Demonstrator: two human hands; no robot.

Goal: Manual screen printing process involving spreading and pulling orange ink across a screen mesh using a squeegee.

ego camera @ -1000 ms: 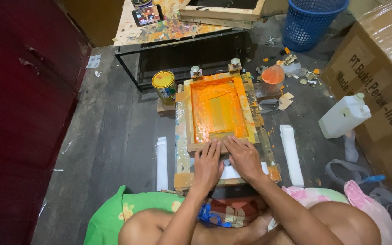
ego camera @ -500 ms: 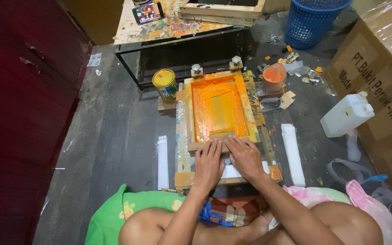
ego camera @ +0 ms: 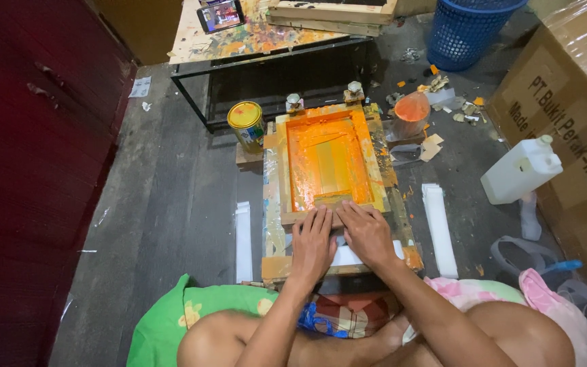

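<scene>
A wooden screen-printing frame [ego camera: 368, 146], its mesh covered in orange ink, lies flat on a paint-stained board [ego camera: 273, 204] on the floor. My left hand [ego camera: 312, 243] and my right hand [ego camera: 367, 231] rest side by side on the frame's near edge, fingers laid over a squeegee bar [ego camera: 332, 198] inside the frame. A white sheet [ego camera: 348, 257] shows under my palms. Two metal clamps [ego camera: 293, 102] hold the frame's far end.
A yellow-lidded paint tin [ego camera: 246, 124] stands left of the frame, an orange-smeared cup [ego camera: 412, 113] to its right. White strips [ego camera: 242, 232] [ego camera: 439, 228] lie on both sides. A white jug [ego camera: 521, 170], cardboard box [ego camera: 572, 122], blue basket [ego camera: 467, 27] and low table [ego camera: 253, 37] surround.
Both hands stay pressed on the near edge of the frame; they have barely shifted. The view has only wobbled slightly.
</scene>
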